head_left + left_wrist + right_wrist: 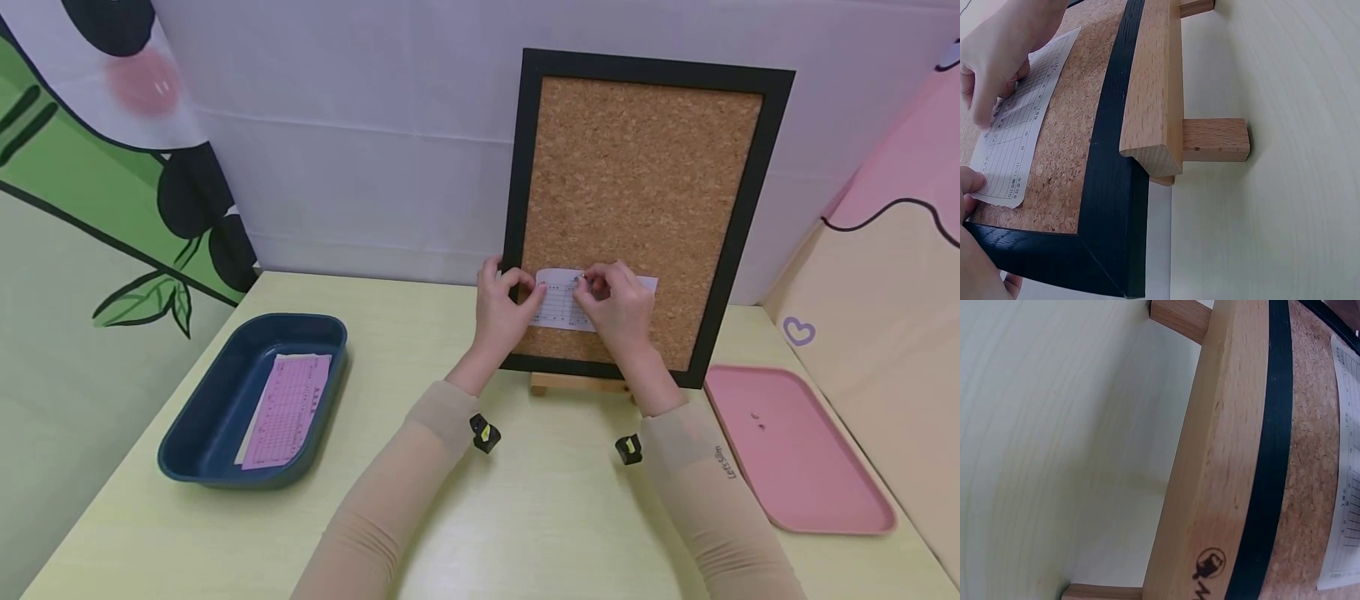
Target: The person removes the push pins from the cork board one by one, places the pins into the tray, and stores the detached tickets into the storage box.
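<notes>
A white printed paper slip (557,304) lies across the lower part of a black-framed cork board (645,175). My left hand (501,310) is at the board's left edge, with thumb and forefinger pinching the slip's left end. Some of its fingers pass behind the frame, as the left wrist view shows. My right hand (621,307) is over the middle of the slip, thumb and forefinger pinching a tiny pin (581,278) against its upper part. This hand covers much of the slip's right half. In the right wrist view the slip (1346,481) shows at the right edge.
The board leans on a wooden easel (1154,94). At left, a dark blue tub (202,417) holds pink printed sheets (288,412) over paler paper. At right lies a pink tray (817,467) with a few tiny pins (761,427). A white cloth (360,192) hangs behind.
</notes>
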Demonstrator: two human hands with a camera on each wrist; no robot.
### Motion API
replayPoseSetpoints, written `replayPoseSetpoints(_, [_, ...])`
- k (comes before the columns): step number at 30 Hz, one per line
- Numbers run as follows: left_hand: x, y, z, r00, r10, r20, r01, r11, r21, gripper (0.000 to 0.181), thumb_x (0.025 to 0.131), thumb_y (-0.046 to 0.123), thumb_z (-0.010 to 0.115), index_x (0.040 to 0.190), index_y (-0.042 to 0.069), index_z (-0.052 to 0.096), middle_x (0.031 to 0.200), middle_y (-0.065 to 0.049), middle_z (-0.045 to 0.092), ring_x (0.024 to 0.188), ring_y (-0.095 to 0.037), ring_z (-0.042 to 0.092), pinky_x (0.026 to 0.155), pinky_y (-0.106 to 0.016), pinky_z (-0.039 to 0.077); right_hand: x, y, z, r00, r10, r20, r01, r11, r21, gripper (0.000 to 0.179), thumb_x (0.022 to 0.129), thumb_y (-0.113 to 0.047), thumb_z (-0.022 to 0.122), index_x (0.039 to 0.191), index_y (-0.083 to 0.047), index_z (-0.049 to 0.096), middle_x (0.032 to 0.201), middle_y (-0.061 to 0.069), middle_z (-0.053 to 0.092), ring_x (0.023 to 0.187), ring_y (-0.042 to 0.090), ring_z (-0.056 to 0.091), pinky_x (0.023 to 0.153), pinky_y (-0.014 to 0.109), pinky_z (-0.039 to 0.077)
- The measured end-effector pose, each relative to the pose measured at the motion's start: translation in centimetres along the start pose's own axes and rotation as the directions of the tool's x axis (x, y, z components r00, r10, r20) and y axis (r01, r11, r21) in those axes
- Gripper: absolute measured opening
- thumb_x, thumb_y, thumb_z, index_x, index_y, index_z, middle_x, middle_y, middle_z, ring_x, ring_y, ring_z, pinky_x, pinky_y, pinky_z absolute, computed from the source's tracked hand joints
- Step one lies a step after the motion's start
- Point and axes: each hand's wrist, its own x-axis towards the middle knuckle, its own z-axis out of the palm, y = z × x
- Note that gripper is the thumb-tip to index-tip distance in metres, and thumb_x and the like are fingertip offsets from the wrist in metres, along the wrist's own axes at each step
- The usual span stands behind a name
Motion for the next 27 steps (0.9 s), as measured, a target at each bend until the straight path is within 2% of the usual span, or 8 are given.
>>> replayPoseSetpoints(6, [0.1, -0.1, 0.1, 1.000, 0.006, 0.000, -0.006, 1.000, 0.003, 0.015, 0.087, 0.023, 0.069, 0.080, 0.010, 0.063, 0.138, -0.013, 0.039, 0.128, -0.027, 0.034, 0.104, -0.045, 0.036, -0.1, 0.3, -0.2, 1.000, 0.021, 0.006, -0.022, 0.999, 0.033, 0.009, 0.078, -0.003, 0.069, 0.084, 0.003, 0.065, 0.071, 0.013, 0.060, 0.058, 0.020, 0.055, 0.052, 0.033, 0.047])
replayPoseSetpoints(15, [0.0, 0.1, -0.1, 1.000, -0.023, 0.007, 0.023, 1.000, 0.001, 0.016, 0.087, 0.024, 0.069, 0.081, 0.010, 0.064, 0.139, -0.014, 0.037, 0.131, -0.030, 0.032, 0.106, -0.047, 0.034, -0.2, 0.3, -0.6, 0.999, 0.007, 0.034, -0.009, 0.997, 0.072, 0.011, 0.079, -0.004, 0.069, 0.086, 0.003, 0.065, 0.074, 0.013, 0.061, 0.060, 0.019, 0.057, 0.053, 0.032, 0.049])
replayPoseSetpoints(21, [-0.2, 0.4, -0.5, 0.999, -0.034, -0.002, 0.034, 0.999, -0.009, 0.017, 0.086, 0.025, 0.069, 0.080, 0.010, 0.063, 0.143, -0.014, 0.034, 0.134, -0.030, 0.029, 0.107, -0.048, 0.032, -0.1, 0.0, -1.2, 0.999, -0.012, 0.036, 0.009, 0.996, 0.085, 0.012, 0.080, -0.006, 0.070, 0.087, 0.003, 0.064, 0.074, 0.013, 0.060, 0.058, 0.018, 0.052, 0.051, 0.027, 0.043])
replayPoseSetpoints(27, [-0.5, 0.6, -1.5, 0.999, -0.030, -0.014, 0.029, 0.999, -0.015, 0.018, 0.086, 0.026, 0.070, 0.079, 0.011, 0.062, 0.139, -0.010, 0.038, 0.131, -0.026, 0.030, 0.106, -0.047, 0.032, 0.0, -0.4, -2.4, 0.996, -0.059, 0.064, 0.053, 0.995, 0.082, 0.010, 0.080, -0.006, 0.068, 0.087, 0.001, 0.065, 0.070, 0.011, 0.057, 0.056, 0.015, 0.048, 0.050, 0.024, 0.036])
